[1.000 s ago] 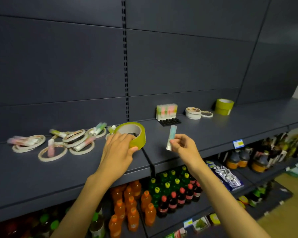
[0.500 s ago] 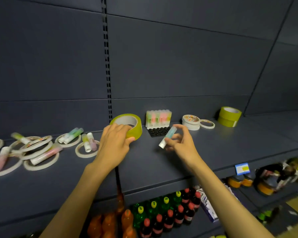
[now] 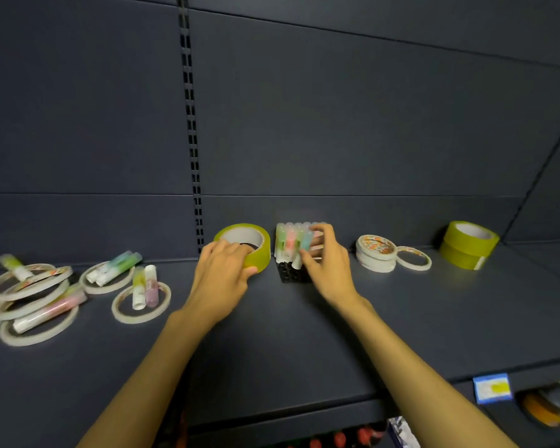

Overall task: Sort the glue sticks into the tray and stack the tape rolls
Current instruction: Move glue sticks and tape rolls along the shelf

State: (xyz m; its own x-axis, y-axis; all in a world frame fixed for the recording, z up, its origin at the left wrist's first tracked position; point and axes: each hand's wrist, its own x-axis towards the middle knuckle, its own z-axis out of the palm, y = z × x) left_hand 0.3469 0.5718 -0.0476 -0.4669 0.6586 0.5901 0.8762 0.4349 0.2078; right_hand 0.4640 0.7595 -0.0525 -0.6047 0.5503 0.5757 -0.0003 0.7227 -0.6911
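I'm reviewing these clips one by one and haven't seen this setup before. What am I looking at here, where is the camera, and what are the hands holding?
There is no robot: a person works with bare hands, filmed by one wide-angle camera on their head, looking down at a dark shop shelf. The left hand grips a yellow-green tape roll. The right hand holds a blue glue stick at the black tray, where other sticks already stand upright. To the right lie a stack of white tape rolls, one thin ring and two stacked yellow-green rolls. To the left, loose glue sticks lie among thin tape rings, still unsorted.
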